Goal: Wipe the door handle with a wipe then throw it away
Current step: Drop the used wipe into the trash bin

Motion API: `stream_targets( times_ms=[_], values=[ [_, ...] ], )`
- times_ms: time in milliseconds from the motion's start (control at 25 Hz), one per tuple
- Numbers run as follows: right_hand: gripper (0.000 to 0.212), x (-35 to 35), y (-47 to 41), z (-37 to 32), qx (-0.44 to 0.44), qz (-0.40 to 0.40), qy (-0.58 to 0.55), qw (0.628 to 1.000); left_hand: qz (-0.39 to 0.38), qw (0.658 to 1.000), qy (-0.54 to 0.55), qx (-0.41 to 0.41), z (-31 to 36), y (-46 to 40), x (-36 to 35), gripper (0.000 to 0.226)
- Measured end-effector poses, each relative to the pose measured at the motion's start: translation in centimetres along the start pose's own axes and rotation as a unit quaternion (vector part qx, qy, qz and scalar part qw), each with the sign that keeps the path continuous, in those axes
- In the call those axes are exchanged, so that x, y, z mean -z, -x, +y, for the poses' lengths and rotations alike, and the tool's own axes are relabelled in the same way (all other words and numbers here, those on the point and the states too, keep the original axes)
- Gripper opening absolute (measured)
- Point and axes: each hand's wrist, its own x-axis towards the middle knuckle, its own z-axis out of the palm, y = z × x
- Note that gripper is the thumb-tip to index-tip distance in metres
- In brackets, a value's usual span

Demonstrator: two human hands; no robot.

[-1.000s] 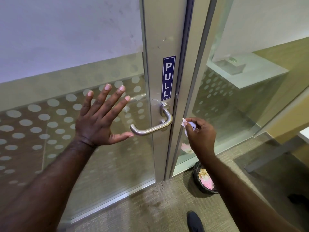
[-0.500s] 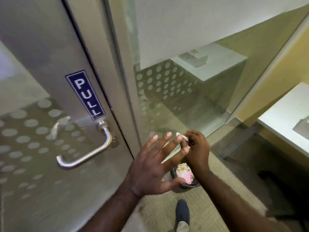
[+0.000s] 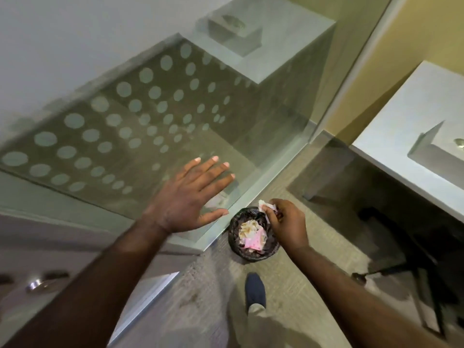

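My right hand (image 3: 286,223) pinches a small crumpled white wipe (image 3: 266,205) and hovers just over the right rim of a small round bin (image 3: 234,241) lined with a black bag, which stands on the carpet against the glass panel's frame. Pink and white scraps lie inside the bin. My left hand (image 3: 190,197) is spread flat, palm down, fingers apart, holding nothing, above and to the left of the bin. Only a blurred end of the metal door handle (image 3: 37,285) shows at the lower left edge.
A glass panel with frosted dots (image 3: 140,114) rises on the left. A white desk (image 3: 406,156) stands at the right with a black chair base (image 3: 401,262) under it. My dark shoe (image 3: 254,290) is on the carpet below the bin.
The view has swung right and down, from the door handle to the bin. My right hand carried the wipe down over the bin; my left hand left the door and hovers spread.
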Motion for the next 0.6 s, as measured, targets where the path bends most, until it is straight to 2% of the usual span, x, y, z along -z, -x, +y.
stream_targets(
  times_ms=[120, 240, 400, 600],
  values=[
    [0.015, -1.2, -1.2, 1.8, -0.031, -0.041, -0.013, 0.999, 0.003, 0.999, -0.032, -0.022, -1.0, -0.5, -1.0, 0.070],
    [0.020, -3.3, -1.4, 4.1, 0.010, -0.101, 0.045, 0.994, 0.004, 0.997, -0.054, -0.058, -1.1, 0.2, -1.6, 0.074],
    [0.007, -5.6, -0.7, 7.1, -0.040, -0.198, 0.098, 0.974, 0.023, 0.996, -0.049, -0.068, -0.9, 0.2, -1.8, 0.076],
    [0.010, -8.6, 0.1, 8.4, -0.033, -0.241, 0.150, 0.958, 0.005, 0.996, -0.056, -0.064, -1.0, 0.3, -2.0, 0.079]
  ],
)
